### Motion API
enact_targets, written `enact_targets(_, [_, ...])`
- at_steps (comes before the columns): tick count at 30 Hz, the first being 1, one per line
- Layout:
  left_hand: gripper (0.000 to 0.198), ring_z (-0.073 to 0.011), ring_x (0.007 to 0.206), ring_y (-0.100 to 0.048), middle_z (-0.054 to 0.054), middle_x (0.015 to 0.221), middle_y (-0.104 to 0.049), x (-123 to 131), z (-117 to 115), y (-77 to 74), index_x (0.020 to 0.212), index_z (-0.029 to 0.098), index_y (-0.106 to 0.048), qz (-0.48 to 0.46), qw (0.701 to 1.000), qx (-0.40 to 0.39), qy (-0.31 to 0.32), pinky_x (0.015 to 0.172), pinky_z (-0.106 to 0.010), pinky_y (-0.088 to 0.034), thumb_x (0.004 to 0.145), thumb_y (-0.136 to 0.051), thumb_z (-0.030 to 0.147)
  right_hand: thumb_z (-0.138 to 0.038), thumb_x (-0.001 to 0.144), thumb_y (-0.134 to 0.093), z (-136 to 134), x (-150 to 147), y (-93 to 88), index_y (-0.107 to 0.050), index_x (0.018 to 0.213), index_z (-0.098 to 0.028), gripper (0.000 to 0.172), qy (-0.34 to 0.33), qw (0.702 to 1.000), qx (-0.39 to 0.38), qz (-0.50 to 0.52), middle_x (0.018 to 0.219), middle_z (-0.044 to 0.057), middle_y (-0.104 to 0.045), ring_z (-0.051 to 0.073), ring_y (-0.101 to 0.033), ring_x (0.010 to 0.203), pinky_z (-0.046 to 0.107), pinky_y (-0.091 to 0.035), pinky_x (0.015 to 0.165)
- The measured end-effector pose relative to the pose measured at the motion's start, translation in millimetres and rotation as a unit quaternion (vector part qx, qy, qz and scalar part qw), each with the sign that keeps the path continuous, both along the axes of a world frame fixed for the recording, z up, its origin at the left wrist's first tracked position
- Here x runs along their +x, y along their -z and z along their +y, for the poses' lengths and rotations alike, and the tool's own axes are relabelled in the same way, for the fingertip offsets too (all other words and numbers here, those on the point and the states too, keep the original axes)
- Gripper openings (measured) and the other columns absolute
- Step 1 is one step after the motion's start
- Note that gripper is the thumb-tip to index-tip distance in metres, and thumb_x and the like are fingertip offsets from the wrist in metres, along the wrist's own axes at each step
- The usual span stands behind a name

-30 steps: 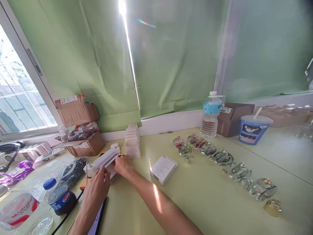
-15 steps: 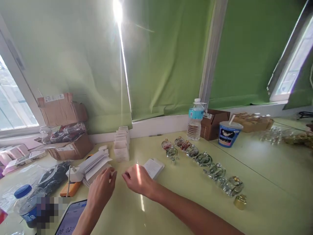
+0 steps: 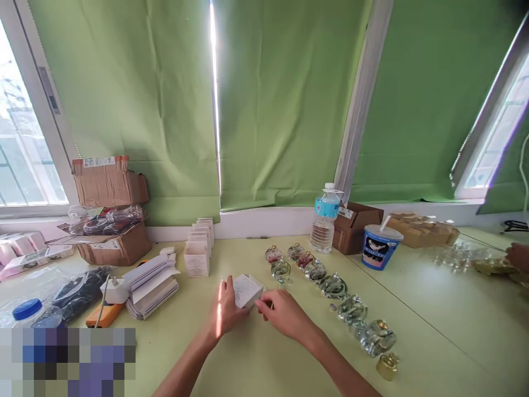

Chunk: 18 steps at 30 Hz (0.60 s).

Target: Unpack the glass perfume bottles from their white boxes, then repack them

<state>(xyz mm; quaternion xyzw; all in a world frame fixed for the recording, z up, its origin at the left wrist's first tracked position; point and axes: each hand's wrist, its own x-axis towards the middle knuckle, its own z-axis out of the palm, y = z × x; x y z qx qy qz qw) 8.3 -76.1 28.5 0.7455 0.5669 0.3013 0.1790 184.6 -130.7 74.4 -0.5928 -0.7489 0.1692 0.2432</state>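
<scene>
A small white carton (image 3: 247,291) with fine print lies on the table between my hands. My left hand (image 3: 225,311) grips it from the left, thumb along the near edge and fingers at the far side. At the carton's right end, my right hand (image 3: 285,314) has its fingers curled, with thumb and forefinger closed on the end edge; exactly what they pinch is partly hidden. Beyond my right hand, round glass bottles (image 3: 334,286) with ornate caps stand in a slanting row, and a gold cap (image 3: 387,366) is at its near end.
Open white cartons (image 3: 197,259) stand in a row beyond my left hand. Flat folded cartons (image 3: 151,286) lie left, beside an orange device (image 3: 105,315). A water bottle (image 3: 324,220), a blue cup (image 3: 380,248) and brown boxes stand behind. Another person's hand (image 3: 517,258) shows far right.
Both hands have moved right to the white carton, which lay flat behind my right wrist before. Now my left hand grips its left side and my right hand its right end. The view has shifted slightly.
</scene>
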Motion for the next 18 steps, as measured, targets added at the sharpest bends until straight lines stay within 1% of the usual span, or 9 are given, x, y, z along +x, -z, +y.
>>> enact_targets(2, [0.068,-0.029,0.111,-0.053,-0.016,0.116,-0.055,-4.1,1.9,-6.7,0.131,0.01,-0.039,-0.016,0.999,0.016,-0.029,0.09,-0.037,-0.046,0.071,-0.061,0.03,-0.033,0.09,-0.043,-0.8,0.7,-2.9,-0.066,0.068,-0.016,0.036,-0.005,1.0,0.004,0.001,0.062,0.003,-0.066,0.012,-0.054,0.056,0.023,-0.028,0.052])
enact_targets(4, [0.064,-0.028,0.115,-0.05,-0.015,0.121,-0.05,-12.2,5.6,-13.9,0.133,0.013,-0.034,-0.06,0.993,0.063,-0.086,0.095,-0.039,-0.044,0.077,-0.057,0.035,-0.032,0.091,-0.042,-3.1,0.4,-5.6,-0.065,0.067,-0.016,0.037,-0.009,1.0,0.014,-0.002,0.063,0.003,-0.066,0.012,-0.053,0.056,0.023,-0.028,0.053])
enact_targets(6, [0.073,-0.0288,0.122,-0.045,-0.015,0.13,-0.043,-21.5,12.8,-17.1,0.138,0.015,-0.025,-0.124,0.971,0.123,-0.161,0.101,-0.042,-0.04,0.079,-0.059,0.042,-0.031,0.092,-0.04,-6.0,-0.7,-6.5,-0.063,0.066,-0.016,0.038,-0.014,0.999,0.03,-0.01,0.063,0.003,-0.065,0.012,-0.052,0.056,0.024,-0.028,0.053])
enact_targets(7, [0.079,-0.03,0.126,-0.042,-0.016,0.133,-0.04,-26.2,17.8,-16.2,0.14,0.016,-0.02,-0.152,0.958,0.145,-0.195,0.103,-0.043,-0.038,0.078,-0.06,0.044,-0.031,0.093,-0.039,-7.4,-1.6,-5.9,-0.062,0.064,-0.016,0.039,-0.016,0.999,0.038,-0.018,0.062,0.003,-0.064,0.012,-0.051,0.055,0.024,-0.027,0.053])
enact_targets(8, [0.082,-0.0312,0.129,-0.038,-0.017,0.136,-0.037,-30.9,23.3,-13.5,0.141,0.016,-0.017,-0.17,0.948,0.155,-0.218,0.105,-0.045,-0.036,0.078,-0.062,0.045,-0.031,0.093,-0.039,-8.8,-2.6,-4.6,-0.061,0.063,-0.017,0.04,-0.018,0.998,0.046,-0.029,0.061,0.003,-0.063,0.012,-0.05,0.055,0.025,-0.026,0.053])
enact_targets(10, [0.084,-0.034,0.133,-0.033,-0.02,0.14,-0.034,-40.1,35.5,-4.0,0.14,0.016,-0.016,-0.176,0.944,0.146,-0.237,0.107,-0.047,-0.034,0.077,-0.063,0.044,-0.03,0.093,-0.039,-10.9,-5.1,-0.3,-0.058,0.061,-0.017,0.039,-0.023,0.996,0.059,-0.06,0.059,0.002,-0.062,0.012,-0.049,0.054,0.026,-0.025,0.053])
enact_targets(13, [0.085,-0.0383,0.126,-0.043,-0.026,0.134,-0.04,-52.4,52.3,13.1,0.137,0.011,-0.016,-0.179,0.943,0.118,-0.256,0.099,-0.049,-0.042,0.075,-0.066,0.041,-0.027,0.093,-0.038,-13.0,-8.7,6.6,-0.058,0.062,-0.018,0.037,-0.035,0.99,0.077,-0.109,0.064,0.004,-0.065,0.014,-0.054,0.059,0.028,-0.024,0.055])
enact_targets(15, [0.087,-0.0394,0.122,-0.047,-0.027,0.13,-0.044,-58.2,60.0,21.3,0.135,0.009,-0.017,-0.178,0.94,0.105,-0.27,0.094,-0.049,-0.045,0.074,-0.067,0.044,-0.025,0.093,-0.037,-14.5,-10.5,9.1,-0.059,0.066,-0.018,0.035,-0.045,0.987,0.086,-0.132,0.07,0.005,-0.067,0.016,-0.058,0.065,0.028,-0.025,0.057])
enact_targets(18, [0.092,-0.0396,0.128,-0.041,-0.025,0.133,-0.041,-61.4,64.5,26.3,0.136,0.011,-0.015,-0.167,0.939,0.101,-0.282,0.099,-0.052,-0.041,0.072,-0.068,0.048,-0.025,0.094,-0.035,-16.9,-12.4,9.7,-0.059,0.068,-0.019,0.036,-0.052,0.985,0.077,-0.146,0.073,0.005,-0.068,0.016,-0.059,0.067,0.028,-0.026,0.058])
